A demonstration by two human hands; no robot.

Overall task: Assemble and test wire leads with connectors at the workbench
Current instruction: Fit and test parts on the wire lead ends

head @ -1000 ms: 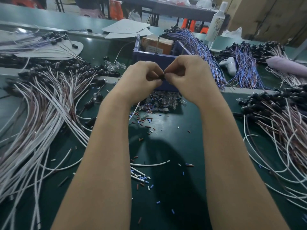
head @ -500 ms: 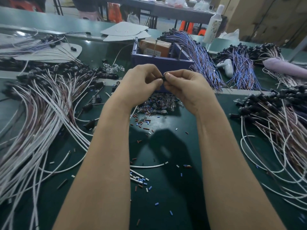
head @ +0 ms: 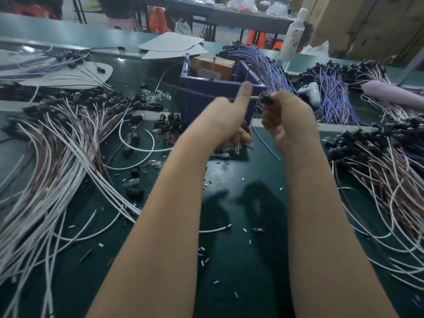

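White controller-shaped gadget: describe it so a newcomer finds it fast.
Start at the dark blue bin mid-bench. Right of it, between two bundles of blue wires, lies the white gadget. It is the only smooth, solid white body among thin leads.

bench top (head: 229,267): smooth, faintly glossy | bin (head: 202,104): matt plastic | box (head: 213,65): cardboard | bulbs (head: 156,96): clear, shiny | wire leads (head: 68,157): plastic-sheathed

Both forearms were extended forward. Left hand (head: 220,121) had one digit raised, the rest curled. Right hand (head: 288,118) pinched a connector (head: 267,99).
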